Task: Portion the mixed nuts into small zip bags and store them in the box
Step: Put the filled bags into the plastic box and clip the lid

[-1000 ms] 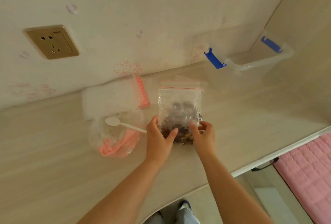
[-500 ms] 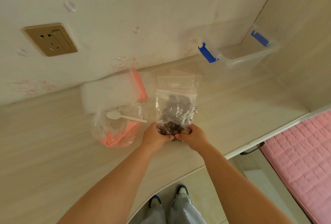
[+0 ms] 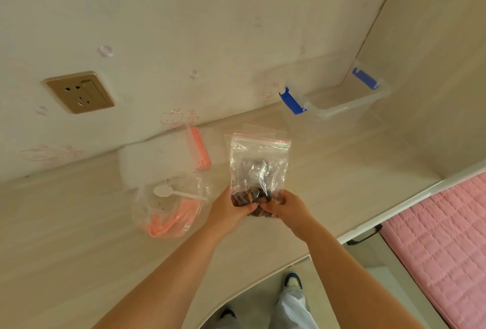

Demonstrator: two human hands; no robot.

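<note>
A clear zip bag of mixed nuts point(image 3: 259, 171) with a red seal strip stands upright on the desk. My left hand point(image 3: 231, 210) and my right hand point(image 3: 285, 207) both grip its bottom, where the dark nuts sit. Behind it lie flat empty zip bags point(image 3: 260, 130). The clear storage box point(image 3: 339, 103) with blue latches stands open at the back right, against the wall. A stack of small zip bags point(image 3: 200, 147) with red strips lies to the left.
A large crumpled clear bag point(image 3: 171, 207) with a white plastic spoon point(image 3: 175, 193) on it lies left of my hands. A wall socket point(image 3: 80, 92) is at the upper left. The desk edge point(image 3: 410, 197) runs along the right, with pink bedding point(image 3: 447, 244) below.
Both hands slid from the bag's lower sides down to its bottom and closed together around the nuts. The bag now stands more upright.
</note>
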